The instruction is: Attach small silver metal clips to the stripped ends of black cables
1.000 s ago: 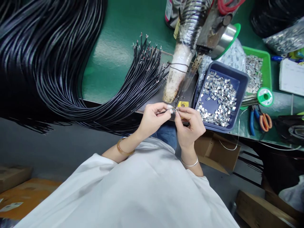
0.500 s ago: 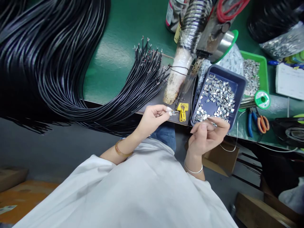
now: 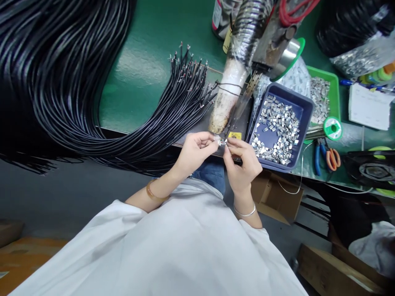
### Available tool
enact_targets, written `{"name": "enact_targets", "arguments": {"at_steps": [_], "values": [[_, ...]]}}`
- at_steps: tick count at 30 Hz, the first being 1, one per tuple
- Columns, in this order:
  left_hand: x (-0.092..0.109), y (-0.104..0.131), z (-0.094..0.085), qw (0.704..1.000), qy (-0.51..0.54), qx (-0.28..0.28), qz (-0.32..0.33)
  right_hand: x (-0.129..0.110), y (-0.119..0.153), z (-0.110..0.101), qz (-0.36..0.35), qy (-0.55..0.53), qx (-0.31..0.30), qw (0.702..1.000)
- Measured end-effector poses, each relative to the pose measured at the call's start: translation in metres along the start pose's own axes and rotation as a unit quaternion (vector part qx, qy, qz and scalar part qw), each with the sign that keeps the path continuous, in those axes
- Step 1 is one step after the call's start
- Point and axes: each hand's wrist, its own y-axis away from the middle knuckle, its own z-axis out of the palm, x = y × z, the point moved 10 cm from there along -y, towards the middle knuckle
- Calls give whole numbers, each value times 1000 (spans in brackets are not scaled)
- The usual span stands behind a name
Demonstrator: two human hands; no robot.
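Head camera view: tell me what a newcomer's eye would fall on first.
Probably the thick sweep of glossy black cables at left, curving over the green bench. Next, the dark blue plastic tray of small silver metal pieces at right. Then, center, near the bench's edge, the bare left hand pinching a tiny silvery part beside the bare right hand.

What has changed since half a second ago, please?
The right hand has moved left, from the blue tray's near edge to the left hand, and now partly covers the yellow clip; whether it holds anything is unclear. The left hand still pinches a small metal piece; the black cables lie as before.
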Motion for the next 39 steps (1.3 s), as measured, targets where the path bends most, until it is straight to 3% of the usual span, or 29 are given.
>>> {"name": "enact_targets", "arguments": {"at_steps": [6,11,15,18,23,25,28,34,39], "values": [[12,3,-1,999,-27,5,42,-6,-3,-1,-9,3,-2,1000],[4,4,-3,999,-48,0,18,-6,2,-2,-15,-18,-8,1000],[1,8,-1,997,-71,-16,32,3,0,-3,23,-19,-22,999],[5,15,5,991,-109,-43,66,11,-3,-1,65,-48,-57,995],[27,31,1,953,-236,-18,189,27,-1,2,161,-148,-77,973],[19,32,4,962,-217,-59,156,25,0,3,146,-156,-83,973],[-1,28,7,986,-114,-107,51,18,1,-3,99,-104,-60,988],[-7,17,-8,999,-2,-22,27,23,7,-38,128,-141,104,976],[-6,12,-8,1000,-5,1,29,17,9,-22,116,-91,42,988]]}}
